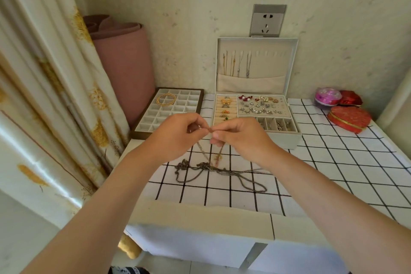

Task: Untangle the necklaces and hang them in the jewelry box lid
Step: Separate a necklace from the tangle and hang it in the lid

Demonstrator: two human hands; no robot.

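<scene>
Forearms stretched forward above the worktop (333,162), left hand (178,134) and right hand (241,137) meet fingertip to fingertip, each grip pinched on a thin chain (220,153) dangling to the tangled necklaces (213,169) below.

I find no text, label, brand or number that I can read from this head view. The red heart-shaped tin (349,118) carries a pattern on its lid, too blurred to tell if any of it is lettering. The same goes for the pink round box (327,95) behind it. The wall socket (268,20) face shows no legible marking.
</scene>
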